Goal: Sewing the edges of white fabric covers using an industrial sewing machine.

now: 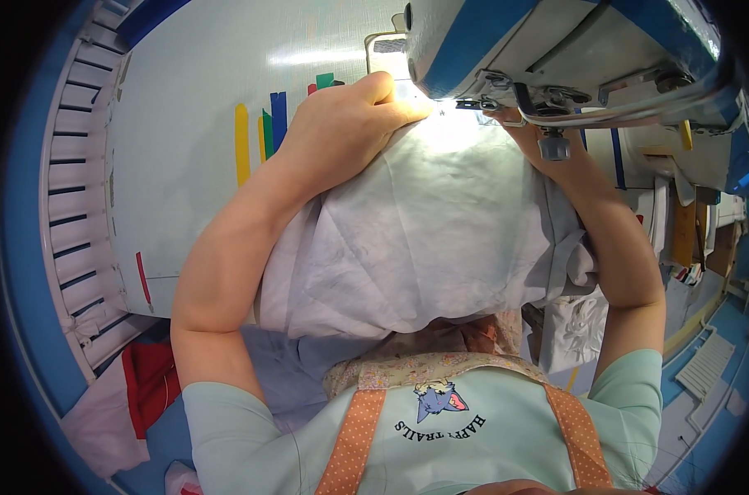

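Observation:
A large pale grey-white cloth (440, 239) is spread over the sewing table, creased, its near part hanging over the front edge toward my lap. Its far edge lies under the lit needle area of a blue and white sewing machine (506, 49). My left hand (349, 120) is closed on the cloth's far left edge, fingers bent and thumb side toward the needle. On the other side, my right hand (548, 144) grips the cloth's right edge close to the needle. The machine head and its thread guides hide most of the right hand's fingers.
Yellow, green and blue strips (242, 144) mark the white table top (184, 198) left of my arm. A slatted white rack (69, 223) borders the left side. Red and white fabric (151, 388) lies low left. A bundle of white material (572, 334) sits beyond the cloth at right.

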Action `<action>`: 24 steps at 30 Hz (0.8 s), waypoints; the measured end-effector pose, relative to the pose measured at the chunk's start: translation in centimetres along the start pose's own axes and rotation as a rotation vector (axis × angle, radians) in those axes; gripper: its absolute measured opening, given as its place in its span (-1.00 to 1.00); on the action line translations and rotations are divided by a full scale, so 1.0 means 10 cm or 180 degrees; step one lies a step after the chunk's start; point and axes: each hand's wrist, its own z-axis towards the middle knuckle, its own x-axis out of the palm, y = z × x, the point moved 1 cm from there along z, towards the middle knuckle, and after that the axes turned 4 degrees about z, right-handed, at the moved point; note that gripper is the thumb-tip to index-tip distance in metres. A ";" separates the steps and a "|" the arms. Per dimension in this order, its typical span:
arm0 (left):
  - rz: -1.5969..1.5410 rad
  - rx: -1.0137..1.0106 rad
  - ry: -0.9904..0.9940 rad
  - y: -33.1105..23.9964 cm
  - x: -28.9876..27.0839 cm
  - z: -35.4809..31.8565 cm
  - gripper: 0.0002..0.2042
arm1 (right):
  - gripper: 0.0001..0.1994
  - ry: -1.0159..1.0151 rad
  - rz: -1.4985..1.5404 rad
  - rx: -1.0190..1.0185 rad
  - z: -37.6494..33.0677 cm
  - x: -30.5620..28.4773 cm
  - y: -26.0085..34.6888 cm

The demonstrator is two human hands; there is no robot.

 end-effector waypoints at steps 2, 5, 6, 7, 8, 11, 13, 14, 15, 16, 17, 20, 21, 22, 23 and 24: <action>-0.0004 0.0019 -0.0011 -0.01 -0.01 0.00 -0.75 | -0.63 0.0118 -0.0597 -0.0045 0.00 0.02 0.00; -0.0042 -0.0009 0.0048 -0.01 -0.01 -0.01 -0.76 | -0.59 -0.1099 -0.2351 -0.1081 0.03 0.07 0.06; -0.0047 -0.0022 0.0073 -0.02 -0.02 -0.02 -0.76 | -0.58 -0.1712 -0.2898 -0.1614 0.00 0.04 0.08; -0.0052 -0.0033 0.0098 -0.02 -0.02 -0.02 -0.76 | -0.57 -0.2472 -0.3432 -0.2040 0.00 0.06 0.11; -0.0049 -0.0030 0.0094 -0.02 -0.02 -0.02 -0.76 | -0.55 -0.1099 -0.1921 -0.0909 0.02 0.04 0.07; -0.0071 -0.0005 0.0086 -0.04 -0.03 -0.02 -0.76 | -0.59 -0.0003 -0.0893 0.0085 0.00 0.03 0.06; -0.0083 -0.0021 0.0158 -0.04 -0.04 -0.01 -0.76 | -0.68 -0.0365 -0.1657 -0.0079 -0.01 0.02 0.04; -0.0072 -0.0018 0.0145 -0.04 -0.05 -0.01 -0.76 | -0.71 -0.0494 -0.1914 -0.0131 -0.01 0.03 0.00; -0.0086 -0.0012 0.0168 -0.04 -0.05 -0.01 -0.76 | -0.76 -0.0772 -0.1830 -0.0554 0.00 0.06 -0.03; -0.0105 -0.0008 0.0194 -0.04 -0.06 0.00 -0.76 | -0.72 -0.0675 -0.1682 -0.0679 0.02 0.07 -0.11; -0.0105 -0.0012 0.0192 -0.04 -0.06 0.00 -0.76 | -0.69 -0.0436 -0.1630 -0.0320 0.04 0.11 -0.22; -0.0101 -0.0061 0.0301 -0.02 -0.05 0.00 -0.74 | -0.50 -0.2075 -0.3357 -0.2117 0.09 0.23 -0.49; -0.0061 -0.0040 0.0262 -0.02 -0.05 0.01 -0.74 | -0.46 -0.2819 -0.3931 -0.2713 0.09 0.28 -0.57; -0.0021 -0.0020 0.0224 -0.01 -0.04 0.01 -0.73 | -0.38 -0.2624 -0.3423 -0.2259 0.12 0.30 -0.67; -0.0028 -0.0025 0.0227 0.00 -0.04 0.02 -0.73 | -0.35 -0.2509 -0.3166 -0.2037 0.14 0.31 -0.75; -0.0001 -0.0018 0.0206 0.00 -0.04 0.02 -0.72 | -0.31 -0.2414 -0.2911 -0.1812 0.15 0.32 -0.80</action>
